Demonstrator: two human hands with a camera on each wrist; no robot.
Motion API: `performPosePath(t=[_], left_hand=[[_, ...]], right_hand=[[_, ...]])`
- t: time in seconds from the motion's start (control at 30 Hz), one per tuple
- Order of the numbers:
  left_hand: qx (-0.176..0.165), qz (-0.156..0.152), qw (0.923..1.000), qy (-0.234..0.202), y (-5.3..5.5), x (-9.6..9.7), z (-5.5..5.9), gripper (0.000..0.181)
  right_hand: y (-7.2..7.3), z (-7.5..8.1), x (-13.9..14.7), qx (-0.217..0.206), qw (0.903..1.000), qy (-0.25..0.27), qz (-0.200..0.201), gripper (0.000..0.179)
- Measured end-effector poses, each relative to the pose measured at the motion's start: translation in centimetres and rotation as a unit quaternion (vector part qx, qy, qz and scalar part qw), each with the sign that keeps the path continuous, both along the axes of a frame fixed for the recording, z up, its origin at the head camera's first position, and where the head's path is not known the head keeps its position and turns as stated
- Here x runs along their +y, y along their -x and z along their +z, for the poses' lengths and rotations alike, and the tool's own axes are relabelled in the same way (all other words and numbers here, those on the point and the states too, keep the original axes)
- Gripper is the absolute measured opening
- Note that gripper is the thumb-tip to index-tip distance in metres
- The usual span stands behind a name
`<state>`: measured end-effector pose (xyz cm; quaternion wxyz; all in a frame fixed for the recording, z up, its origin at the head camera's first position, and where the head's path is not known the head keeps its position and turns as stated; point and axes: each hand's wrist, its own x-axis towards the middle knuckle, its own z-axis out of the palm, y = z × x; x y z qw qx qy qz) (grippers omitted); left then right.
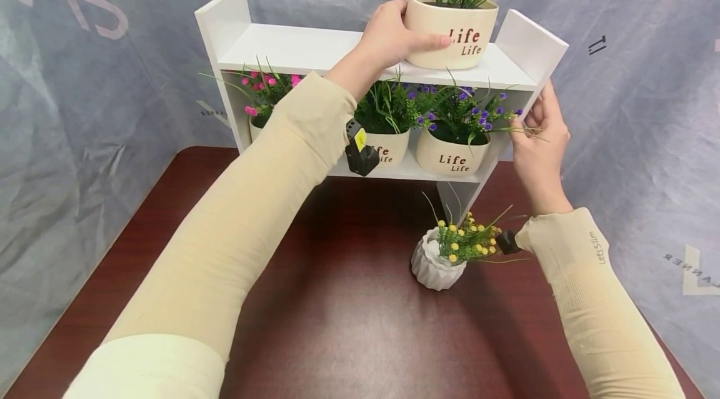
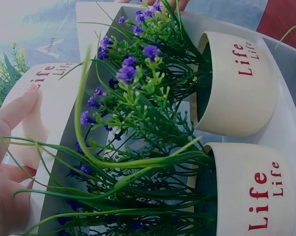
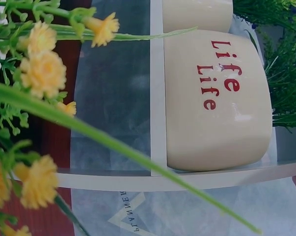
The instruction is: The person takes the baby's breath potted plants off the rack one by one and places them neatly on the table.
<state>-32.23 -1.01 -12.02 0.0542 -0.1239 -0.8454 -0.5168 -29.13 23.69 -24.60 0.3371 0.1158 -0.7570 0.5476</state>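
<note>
With our left grip [image 1: 394, 36] we held the top pot [image 1: 469, 27] on the upper shelf [image 1: 304, 42], towards its right end; our right grip [image 1: 541, 146] clasped the side panel [image 1: 531, 44], perhaps to steady it.

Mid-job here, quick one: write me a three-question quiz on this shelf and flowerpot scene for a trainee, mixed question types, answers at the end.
1. Which hand grips the cream oval pot with red "Life" lettering at the top board of the white two-board shelf?
2. True or false: the small white ribbed pot with yellow flowers stands on the shelf's lower board.
3. What colour are the flowers in the rightmost cream pot on the lower board?
A) pink
B) purple
C) yellow

Key:
1. The left hand.
2. False; the small white ribbed pot is on the dark red table.
3. B.
</note>
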Motion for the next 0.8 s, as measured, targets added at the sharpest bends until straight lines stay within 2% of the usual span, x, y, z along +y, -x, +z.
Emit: performPosePath(t=[0.43, 0.67, 0.8], left_hand=[[-0.012, -0.004, 0.9999, -0.004, -0.1, -0.1, 0.0, 0.079], [-0.014, -0.019, 0.9996, -0.015, -0.2, 0.1, -0.1, 0.071], [-0.010, -0.019, 0.9996, -0.019, -0.2, 0.0, -0.1, 0.070]], right_hand=[[-0.1, 0.1, 0.2, -0.008, 1.0000, 0.002, -0.005, 0.074], [-1.3, 0.6, -0.4, -0.006, 1.0000, 0.005, 0.001, 0.073], [-1.0, 0.4, -0.2, -0.008, 1.0000, 0.004, -0.001, 0.073]])
